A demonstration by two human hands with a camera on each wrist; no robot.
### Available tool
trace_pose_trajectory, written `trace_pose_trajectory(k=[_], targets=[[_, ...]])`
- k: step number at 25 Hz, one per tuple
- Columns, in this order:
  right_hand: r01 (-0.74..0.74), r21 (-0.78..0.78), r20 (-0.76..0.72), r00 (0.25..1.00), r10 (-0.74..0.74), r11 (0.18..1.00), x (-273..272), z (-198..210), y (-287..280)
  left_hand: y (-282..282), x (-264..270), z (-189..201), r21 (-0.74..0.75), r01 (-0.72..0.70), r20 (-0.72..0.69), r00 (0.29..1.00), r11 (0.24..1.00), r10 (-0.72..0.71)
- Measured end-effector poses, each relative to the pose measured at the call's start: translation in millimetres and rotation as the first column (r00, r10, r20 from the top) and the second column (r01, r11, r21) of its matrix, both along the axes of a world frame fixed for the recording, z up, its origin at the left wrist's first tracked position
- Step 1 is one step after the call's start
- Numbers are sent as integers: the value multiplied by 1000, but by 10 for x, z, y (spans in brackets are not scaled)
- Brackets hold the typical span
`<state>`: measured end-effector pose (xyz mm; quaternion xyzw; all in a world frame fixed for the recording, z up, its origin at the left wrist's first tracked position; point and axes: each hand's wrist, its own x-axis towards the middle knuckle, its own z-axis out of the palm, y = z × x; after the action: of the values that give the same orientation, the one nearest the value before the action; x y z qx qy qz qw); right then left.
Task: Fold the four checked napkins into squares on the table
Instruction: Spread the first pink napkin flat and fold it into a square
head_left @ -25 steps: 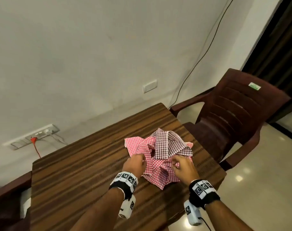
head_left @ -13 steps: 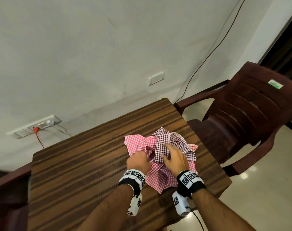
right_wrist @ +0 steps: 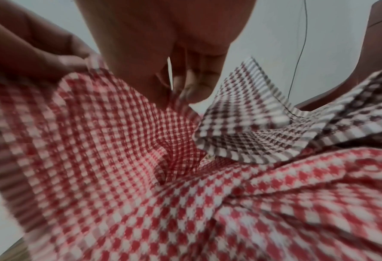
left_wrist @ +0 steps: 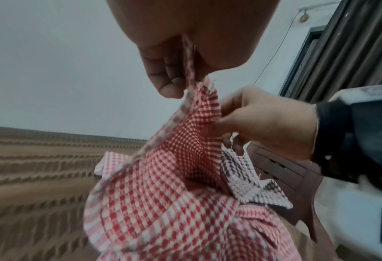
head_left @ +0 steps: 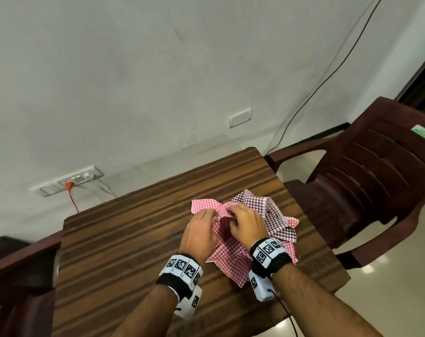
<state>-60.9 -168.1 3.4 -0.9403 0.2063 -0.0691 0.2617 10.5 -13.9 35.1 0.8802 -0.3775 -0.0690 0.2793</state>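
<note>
A crumpled heap of checked napkins lies near the right end of the brown striped table [head_left: 124,244]. A red-checked napkin [head_left: 227,254] is on top at the front, and a dark maroon-checked napkin [head_left: 277,215] lies at the back right. My left hand [head_left: 201,229] pinches an edge of the red napkin [left_wrist: 163,185] between thumb and fingers and lifts it. My right hand [head_left: 246,221] pinches the same red cloth [right_wrist: 123,141] close beside the left. The maroon napkin [right_wrist: 241,123] bunches just right of my fingers. How many napkins lie under the heap is hidden.
A dark brown plastic chair [head_left: 367,181] stands at the table's right end, and another chair's arm [head_left: 19,268] shows at the left. A wall with a socket strip [head_left: 68,180] and a red plug is behind. The table's left half shows bare wood.
Both hands moved up over the heap and came together. They now pinch the red napkin's edge, which has risen off the pile. The view shifted slightly.
</note>
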Motion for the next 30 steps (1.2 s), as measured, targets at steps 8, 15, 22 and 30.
trace_pose_trajectory(k=[8, 15, 22, 30], targets=[[157, -132, 79, 986, -148, 979, 102, 286, -122, 526, 431, 795, -339, -211, 151, 950, 917, 274], [150, 275, 518, 809, -278, 950, 250, 918, 234, 1627, 523, 940, -409, -325, 225, 870, 853, 439], [-35, 366, 586, 785, -201, 930, 635, 1069, 1486, 2851, 46, 616, -357, -562, -11, 801, 746, 598], [-381, 492, 122, 920, 372, 783, 282, -5, 2983, 4116, -189, -182, -186, -721, -306, 688, 667, 658]])
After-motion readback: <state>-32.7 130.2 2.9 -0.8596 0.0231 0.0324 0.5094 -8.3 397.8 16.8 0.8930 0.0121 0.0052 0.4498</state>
